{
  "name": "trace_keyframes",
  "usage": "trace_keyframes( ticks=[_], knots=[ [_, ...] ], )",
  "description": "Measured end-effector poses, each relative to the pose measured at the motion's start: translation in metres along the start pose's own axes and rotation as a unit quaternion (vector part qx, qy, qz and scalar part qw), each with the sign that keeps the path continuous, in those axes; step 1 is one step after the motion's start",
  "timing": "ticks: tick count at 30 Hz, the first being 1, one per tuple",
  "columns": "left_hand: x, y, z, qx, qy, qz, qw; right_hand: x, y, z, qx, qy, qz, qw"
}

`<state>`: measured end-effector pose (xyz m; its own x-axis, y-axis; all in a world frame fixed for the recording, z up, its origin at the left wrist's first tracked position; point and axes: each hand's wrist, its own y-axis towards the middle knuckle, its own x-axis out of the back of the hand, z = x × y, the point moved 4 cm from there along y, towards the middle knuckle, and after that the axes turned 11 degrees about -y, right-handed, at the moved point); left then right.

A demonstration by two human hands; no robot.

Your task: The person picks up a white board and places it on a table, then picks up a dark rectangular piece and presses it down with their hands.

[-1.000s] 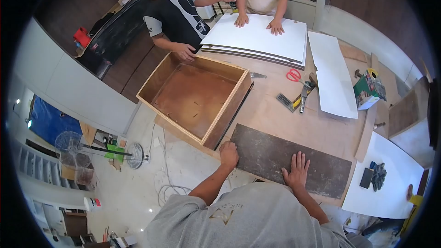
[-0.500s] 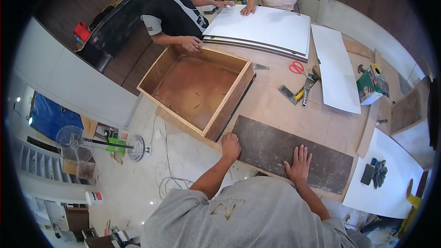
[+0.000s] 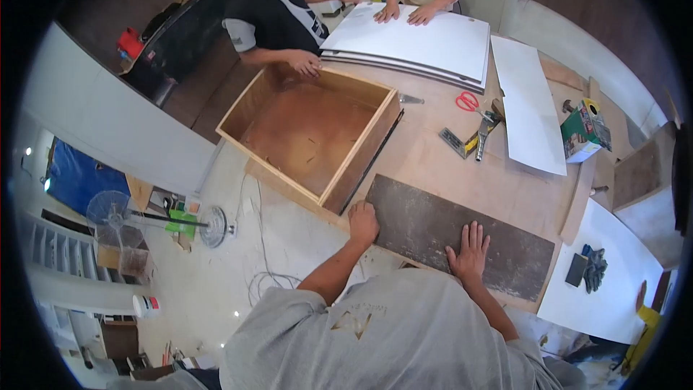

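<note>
A dark brown board (image 3: 462, 238) with pale scuffs lies flat near the table's front edge. My left hand (image 3: 363, 224) is closed at the board's left end, its fingers curled by the edge and partly hidden. Flat on the board's front half rests my right hand (image 3: 469, 251), open with fingers stretched out. A wooden drawer (image 3: 357, 148), open side up, stands just beyond my left hand. A few small dark bits lie on its bottom.
Two people stand across the table by stacked white panels (image 3: 411, 36); one has a hand on the drawer. Red-handled scissors (image 3: 467, 101), a hammer (image 3: 482, 137), a try square (image 3: 455, 143) and a green box (image 3: 583, 130) lie rightward. A fan (image 3: 213, 226) stands left.
The person in the cream shirt has lowered a raised hand, and both hands now rest on the white panel. At far right, a yellow sleeve has shifted. My hands stay nearly still.
</note>
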<state>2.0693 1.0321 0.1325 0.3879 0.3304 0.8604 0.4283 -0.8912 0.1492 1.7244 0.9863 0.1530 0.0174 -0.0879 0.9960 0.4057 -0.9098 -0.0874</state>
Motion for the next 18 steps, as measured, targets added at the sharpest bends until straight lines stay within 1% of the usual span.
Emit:
trace_keyframes(
  ticks=[1, 3, 4, 5, 7, 10, 13, 16, 17, 18],
  knots=[
    [-0.004, -0.003, 0.003, 0.004, 0.004, 0.002, 1.0, 0.001, -0.002, -0.001, 0.003, 0.002, 0.004, 1.0],
    [-0.015, -0.002, 0.014, 0.034, 0.013, 0.051, 0.998, 0.004, -0.003, 0.001, 0.011, -0.005, -0.019, 1.0],
    [-0.006, -0.003, 0.006, 0.03, 0.027, 0.063, 0.997, 0.003, -0.001, 0.001, 0.016, -0.019, -0.027, 0.999],
    [0.001, -0.005, 0.002, 0.03, 0.008, 0.073, 0.997, 0.0, -0.003, 0.003, 0.021, -0.03, -0.034, 0.999],
    [0.01, -0.011, -0.007, -0.018, 0.045, 0.044, 0.998, -0.004, -0.002, 0.005, 0.011, -0.055, -0.008, 0.998],
    [0.011, -0.027, -0.012, -0.08, 0.042, -0.001, 0.996, -0.009, -0.001, 0.006, 0.009, -0.068, -0.007, 0.998],
    [0.011, -0.036, -0.015, -0.059, 0.028, 0.041, 0.997, -0.01, -0.001, 0.007, 0.008, -0.08, -0.011, 0.997],
    [-0.002, -0.041, -0.019, -0.076, 0.059, 0.098, 0.991, -0.01, 0.0, 0.007, 0.008, -0.087, -0.007, 0.996],
    [-0.008, -0.046, -0.024, -0.102, 0.039, 0.134, 0.985, -0.011, 0.0, 0.007, 0.006, -0.084, -0.006, 0.996],
    [-0.001, -0.049, -0.042, -0.127, 0.018, 0.169, 0.977, -0.011, 0.0, 0.007, 0.005, -0.081, -0.006, 0.997]
  ],
)
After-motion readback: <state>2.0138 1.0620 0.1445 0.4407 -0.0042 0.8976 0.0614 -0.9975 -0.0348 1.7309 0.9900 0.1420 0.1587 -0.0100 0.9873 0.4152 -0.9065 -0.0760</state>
